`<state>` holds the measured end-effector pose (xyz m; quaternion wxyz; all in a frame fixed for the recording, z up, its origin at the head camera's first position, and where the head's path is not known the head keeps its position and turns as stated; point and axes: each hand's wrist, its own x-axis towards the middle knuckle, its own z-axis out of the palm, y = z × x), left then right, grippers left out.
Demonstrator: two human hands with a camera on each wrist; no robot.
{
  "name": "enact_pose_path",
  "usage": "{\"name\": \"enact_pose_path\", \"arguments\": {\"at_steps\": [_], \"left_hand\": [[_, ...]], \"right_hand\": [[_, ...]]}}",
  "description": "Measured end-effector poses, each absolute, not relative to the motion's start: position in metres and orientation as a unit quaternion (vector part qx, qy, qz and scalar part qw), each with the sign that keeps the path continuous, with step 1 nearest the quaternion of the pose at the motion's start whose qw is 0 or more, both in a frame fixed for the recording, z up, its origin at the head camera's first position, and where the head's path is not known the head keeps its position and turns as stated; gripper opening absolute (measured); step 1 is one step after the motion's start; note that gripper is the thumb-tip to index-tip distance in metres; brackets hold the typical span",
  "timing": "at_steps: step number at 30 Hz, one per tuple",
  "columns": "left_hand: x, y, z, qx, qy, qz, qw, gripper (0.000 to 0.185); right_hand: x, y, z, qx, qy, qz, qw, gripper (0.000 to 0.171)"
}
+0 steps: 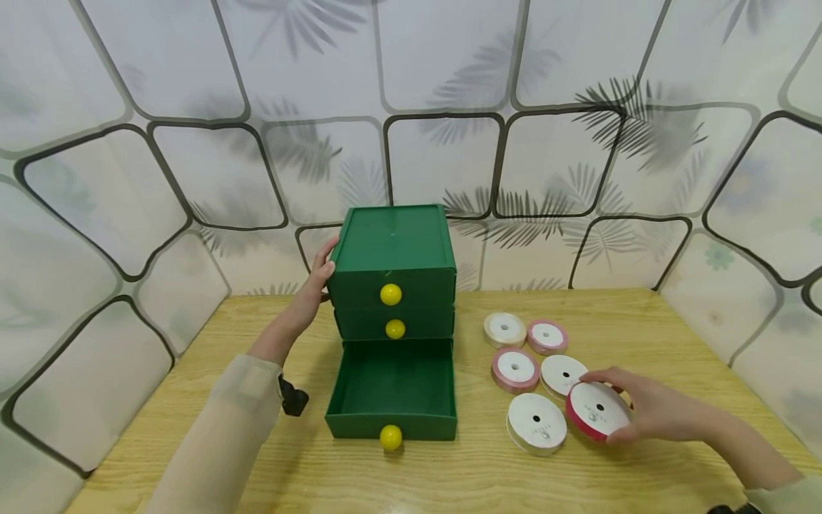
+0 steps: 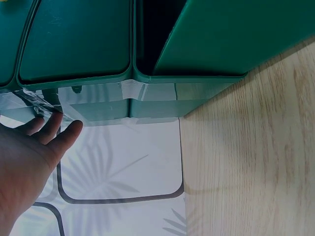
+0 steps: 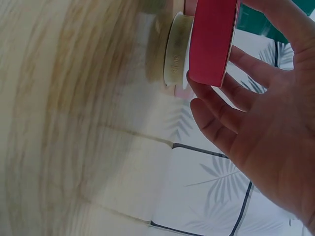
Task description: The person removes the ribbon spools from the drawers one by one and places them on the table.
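Pinching the red ribbon spool (image 1: 598,412) by its rim just right of the open bottom drawer (image 1: 392,389), the right hand (image 1: 648,407) has a light, rigid, smooth-sided load best gripped across its flat faces, while the left hand (image 1: 316,282) rests flat-fingered against the green drawer chest (image 1: 393,246).

Ribbon spools (image 1: 536,422) — six (one red); green drawers (image 1: 392,389) — three; yellow knobs (image 1: 390,294) — three.

A drawer chest (image 1: 392,250) stands on the tabletop (image 1: 642,314) near the back wall, left of centre; its bottom drawer (image 1: 393,389) is pulled out toward the front, the two upper drawers sit pushed in above it; the left hand (image 1: 319,275) rests against the chest's left side. Right of the chest lie six ribbon spools (image 1: 504,329) in a loose cluster; the right hand (image 1: 648,407) holds the front-right spool (image 1: 597,410), tilted, just beside another spool (image 1: 536,422) on its left
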<state>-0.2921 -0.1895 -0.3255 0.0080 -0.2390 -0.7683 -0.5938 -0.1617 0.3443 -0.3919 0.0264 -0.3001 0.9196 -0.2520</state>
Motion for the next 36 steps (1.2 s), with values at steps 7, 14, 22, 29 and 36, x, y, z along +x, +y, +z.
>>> {"name": "enact_pose_path", "arguments": {"at_steps": [7,14,22,29,36], "left_hand": [[-0.294,-0.190,-0.327,-0.236,-0.771,-0.592,0.009,0.068],[-0.295,-0.191,-0.328,-0.237,-0.771,-0.591,0.009,0.068],[-0.295,-0.190,-0.327,-0.239,-0.768,-0.595,0.007,0.070],[-0.295,-0.189,-0.326,-0.240,-0.768,-0.593,0.012,0.070],[-0.293,-0.189,-0.326,-0.239,-0.770,-0.591,0.010,0.070]], "right_hand": [[-0.161,0.349,-0.399,-0.296,0.916,-0.261,0.067,0.072],[-0.161,0.348,-0.405,-0.308,0.913,-0.258,0.076,0.073],[-0.161,0.343,-0.406,-0.289,0.920,-0.246,0.094,0.076],[-0.162,0.346,-0.408,-0.285,0.919,-0.250,0.110,0.078],[-0.161,0.349,-0.413,-0.319,0.912,-0.248,0.071,0.077]]}}
